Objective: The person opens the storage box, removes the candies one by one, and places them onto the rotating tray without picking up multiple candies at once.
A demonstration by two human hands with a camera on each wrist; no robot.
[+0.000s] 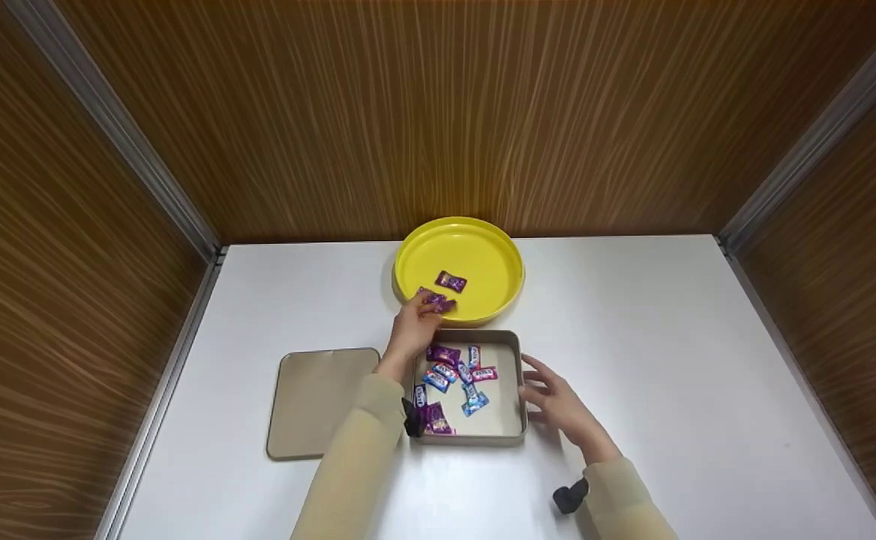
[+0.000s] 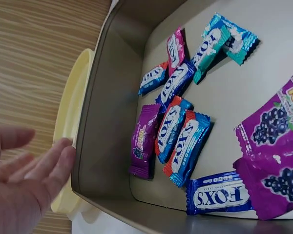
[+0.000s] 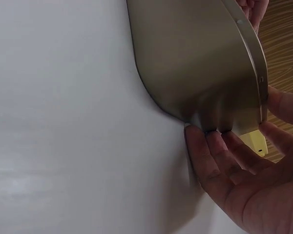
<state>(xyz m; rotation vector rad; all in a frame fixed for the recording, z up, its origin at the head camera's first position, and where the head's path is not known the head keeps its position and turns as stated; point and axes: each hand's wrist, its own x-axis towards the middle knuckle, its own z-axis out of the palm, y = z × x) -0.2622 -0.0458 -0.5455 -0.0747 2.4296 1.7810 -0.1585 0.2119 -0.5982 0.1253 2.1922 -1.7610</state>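
Observation:
My left hand (image 1: pixel 414 328) reaches over the near rim of a yellow plate (image 1: pixel 511 289), its fingers loosely spread. At its fingertips are purple candies (image 1: pixel 445 306), and another purple candy (image 1: pixel 451 282) lies farther in on the plate. Whether the fingertips touch the candies is hard to see. Below the plate stands a metal tin (image 1: pixel 504 416), holding several wrapped candies: blue, red and teal FOX'S ones (image 2: pixel 188 146) and purple grape ones (image 2: pixel 145 141). My right hand (image 1: pixel 562 405) rests its extended fingertips against the tin's right wall, as the right wrist view shows.
A flat metal lid (image 1: pixel 318 405) lies on the white table (image 1: pixel 670 375), left of the tin and partly behind the left forearm. Wood-patterned panels (image 1: pixel 468 112) enclose the table at the back and sides; the plate stands close to the back panel.

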